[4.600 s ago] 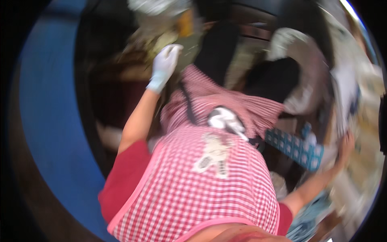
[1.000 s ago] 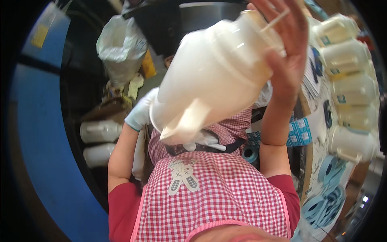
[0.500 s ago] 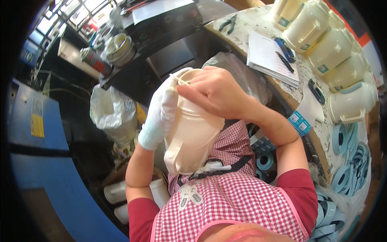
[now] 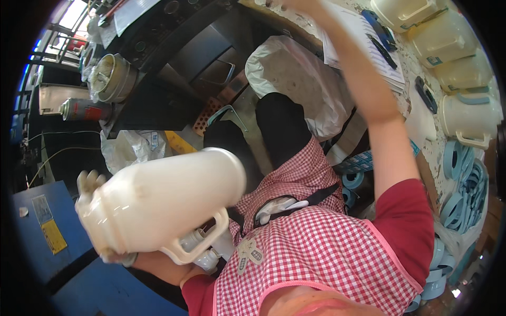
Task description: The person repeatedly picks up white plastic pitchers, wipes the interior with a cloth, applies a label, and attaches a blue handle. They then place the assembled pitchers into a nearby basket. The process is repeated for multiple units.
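Clasping a cream jug [image 4: 163,203] by its narrower end, the left hand [image 4: 91,181] is mostly hiding behind it, its grip wrapping that end with only a few fingers showing past the edge. The jug is hanging in the air to the left of the person's lap, lying nearly on its side, its broad end pointing right and its handle [image 4: 203,245] facing the person's body. At the upper edge, the right hand [image 4: 295,4] is blurring and running partly out of view near the end of the counter [image 4: 419,71]; whether its grip is holding anything, I cannot tell. Papers [image 4: 358,26] are lying beside the right forearm, a black pen [image 4: 382,51] is resting on them, and more cream jugs [image 4: 472,118] are standing in a row farther right.
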Demonstrator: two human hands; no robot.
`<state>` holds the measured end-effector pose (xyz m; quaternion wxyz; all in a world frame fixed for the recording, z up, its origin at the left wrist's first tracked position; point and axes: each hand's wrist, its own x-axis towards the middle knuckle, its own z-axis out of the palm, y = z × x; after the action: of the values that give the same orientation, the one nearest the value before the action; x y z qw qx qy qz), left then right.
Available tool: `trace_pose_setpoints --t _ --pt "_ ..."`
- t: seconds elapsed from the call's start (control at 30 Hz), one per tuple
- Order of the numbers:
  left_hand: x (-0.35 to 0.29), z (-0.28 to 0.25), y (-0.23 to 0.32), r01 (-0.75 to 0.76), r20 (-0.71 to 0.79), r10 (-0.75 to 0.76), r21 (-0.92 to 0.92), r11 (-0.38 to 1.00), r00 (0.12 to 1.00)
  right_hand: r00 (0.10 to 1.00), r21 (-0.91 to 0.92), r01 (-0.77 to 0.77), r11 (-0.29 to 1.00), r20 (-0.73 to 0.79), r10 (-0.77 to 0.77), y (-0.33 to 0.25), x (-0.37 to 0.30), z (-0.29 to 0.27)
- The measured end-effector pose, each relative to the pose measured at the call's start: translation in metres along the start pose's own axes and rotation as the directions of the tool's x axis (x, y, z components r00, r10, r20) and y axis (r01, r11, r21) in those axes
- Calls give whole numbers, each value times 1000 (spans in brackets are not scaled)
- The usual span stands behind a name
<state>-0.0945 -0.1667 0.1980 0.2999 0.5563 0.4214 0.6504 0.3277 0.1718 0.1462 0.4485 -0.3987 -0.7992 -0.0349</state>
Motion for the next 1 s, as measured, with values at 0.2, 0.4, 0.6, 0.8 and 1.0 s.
trace_pose_setpoints --t 0.2,0.4,0.6,0.8,1.0 --pt "-29 -20 2 205 -356 -54 401 893 933 345 -571 -323 755 672 656 64 -261 144" --pt "-45 10 -50 327 -360 -111 621 712 926 621 -523 -185 832 594 511 93 -335 148" --pt "-55 73 -59 208 -210 -110 533 820 972 545 -538 -287 792 589 597 61 -284 99" --pt "-47 104 -45 -196 169 110 673 713 980 777 742 -590 319 413 476 -148 -177 -5" --pt "-68 126 -38 -214 277 17 700 681 961 874 685 -237 689 460 -157 -257 -145 -73"
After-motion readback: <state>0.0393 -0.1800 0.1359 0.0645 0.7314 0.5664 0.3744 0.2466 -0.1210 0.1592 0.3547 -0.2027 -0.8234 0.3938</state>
